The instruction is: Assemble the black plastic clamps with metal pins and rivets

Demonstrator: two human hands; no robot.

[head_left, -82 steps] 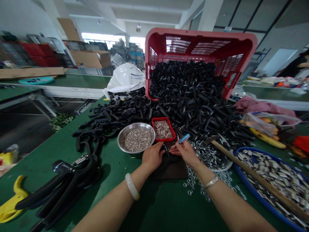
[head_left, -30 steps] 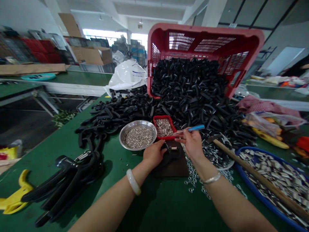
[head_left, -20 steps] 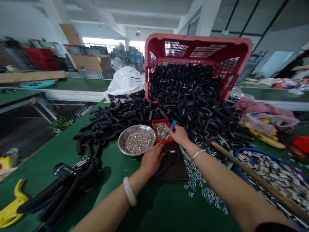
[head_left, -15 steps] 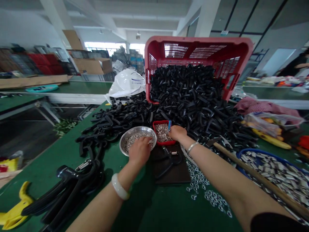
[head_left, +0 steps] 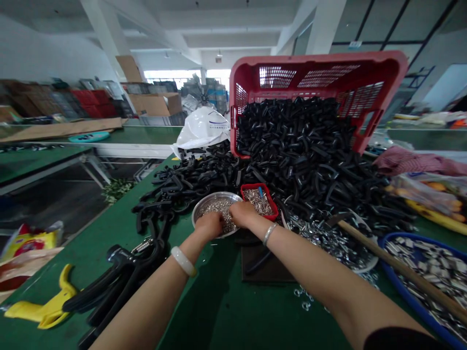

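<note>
A round metal bowl of small silvery parts stands before me. My left hand reaches over its near rim, fingers curled downward. My right hand is at the bowl's right side, closed close to the left one; its fingertips are mostly hidden, and so is anything in them. Just behind my right hand is a red tray of metal pins, with a small blue piece among them. Beneath my right forearm a dark board carries a black clamp part, partly covered.
A red crate lies tipped, spilling black plastic parts. Black clamps and a yellow clamp part lie at left. At right are a dish of metal fittings, a wooden-handled hammer and a blue basin.
My right hand has moved left from the red tray to the bowl, beside my left hand. My left hand's fingers have curled in more. The view has turned slightly left.
</note>
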